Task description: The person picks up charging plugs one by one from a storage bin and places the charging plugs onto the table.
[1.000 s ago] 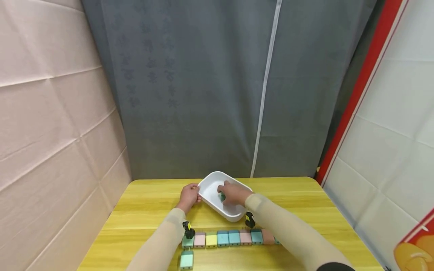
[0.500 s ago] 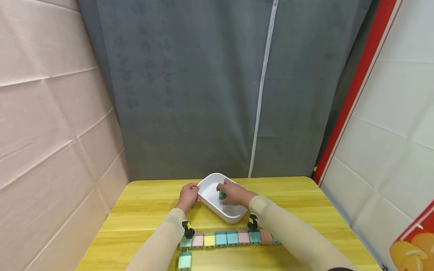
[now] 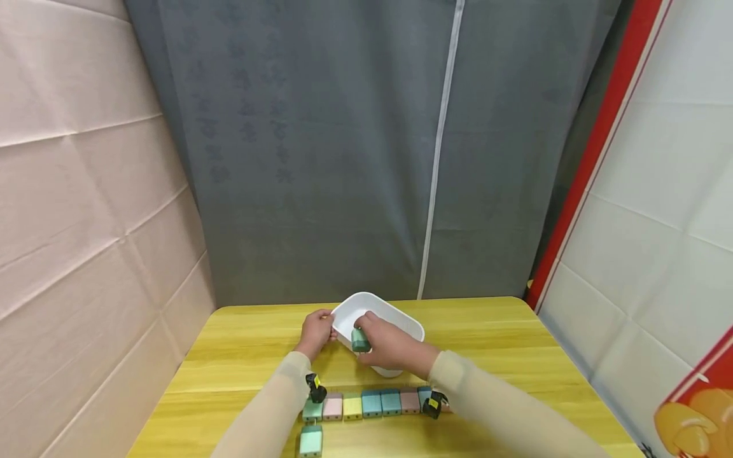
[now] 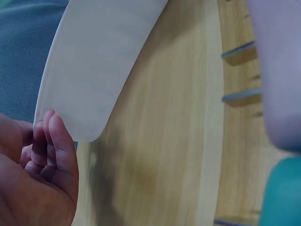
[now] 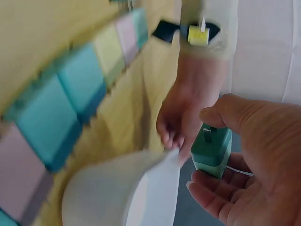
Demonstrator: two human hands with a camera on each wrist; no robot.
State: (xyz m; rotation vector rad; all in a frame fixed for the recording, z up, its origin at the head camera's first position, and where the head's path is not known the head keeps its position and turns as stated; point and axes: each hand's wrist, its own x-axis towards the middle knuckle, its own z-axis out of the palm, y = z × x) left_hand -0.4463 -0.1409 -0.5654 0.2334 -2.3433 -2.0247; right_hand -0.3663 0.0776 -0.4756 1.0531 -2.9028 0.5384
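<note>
My right hand (image 3: 395, 346) pinches a green charger plug (image 5: 211, 148) between thumb and fingers. Two metal prongs on the plug point toward the camera in the right wrist view. In the head view it is over the near-left part of a white plastic tub (image 3: 413, 327). My left hand (image 3: 315, 333) grips that tub's left corner by the rim, thumb on one side and curled fingers on the other, as the left wrist view shows. The tub appears tilted above the table. Its inside is partly hidden behind my right hand.
A row of plugs, among them pink (image 3: 333, 408), yellow (image 3: 352, 408) and blue (image 3: 371, 404) ones, lies along the near side of the wooden table (image 3: 240, 356). One green plug (image 3: 311, 440) sits nearer me at the left. A grey curtain (image 3: 321, 191) hangs behind.
My right hand has lifted the green plug from inside the tub and brought it left and nearer to me. The left hand keeps its grip on the rim.
</note>
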